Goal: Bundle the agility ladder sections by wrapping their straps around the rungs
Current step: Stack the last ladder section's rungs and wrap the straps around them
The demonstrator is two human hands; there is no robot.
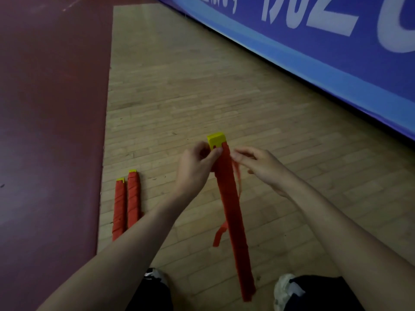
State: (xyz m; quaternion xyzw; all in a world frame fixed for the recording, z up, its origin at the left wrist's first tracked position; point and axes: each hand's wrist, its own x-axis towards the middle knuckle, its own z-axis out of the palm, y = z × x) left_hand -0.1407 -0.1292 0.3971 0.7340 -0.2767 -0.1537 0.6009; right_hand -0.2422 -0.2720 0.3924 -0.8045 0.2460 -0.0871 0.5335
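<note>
Above wooden flooring [179, 86], left hand [197, 167] is gripping the far end of the bundle [231, 209]. Right hand [260, 167], just beside, is apparently pinching its strap [238, 176].

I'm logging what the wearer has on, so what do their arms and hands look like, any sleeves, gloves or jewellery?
The left forearm and right forearm are bare up to the frame edge, with no sleeve in view. The left hand and right hand wear no gloves, and no watch, band or ring shows.
</note>
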